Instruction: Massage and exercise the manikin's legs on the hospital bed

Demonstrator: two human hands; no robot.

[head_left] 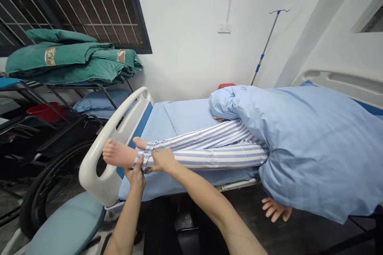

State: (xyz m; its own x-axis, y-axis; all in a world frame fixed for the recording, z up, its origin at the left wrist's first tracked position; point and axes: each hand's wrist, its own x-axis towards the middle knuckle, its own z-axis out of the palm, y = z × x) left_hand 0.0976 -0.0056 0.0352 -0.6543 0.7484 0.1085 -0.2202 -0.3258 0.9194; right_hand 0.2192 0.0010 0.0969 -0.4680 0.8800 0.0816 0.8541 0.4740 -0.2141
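A manikin lies on the bed, its striped trouser legs [209, 157] stretched toward the footboard. My left hand [135, 173] is closed around the near ankle from below, at the trouser cuff. Just above it on the shin, my right hand [162, 159] grips the same leg through the striped cloth. The near foot [119, 154] is raised in front of the footboard, bare, toes up. Behind it the far foot [139, 142] rests lower, partly hidden. A blue quilt [305, 139] covers the manikin's upper body, and one manikin hand [277, 208] hangs out below its edge.
The white footboard [89, 167] rises close to my left hand. A round teal stool seat [67, 225] stands at the lower left, with a wheelchair wheel [34, 191] behind it. Folded green bedding [74, 61] lies by the window. An IV pole [266, 46] stands beyond the bed.
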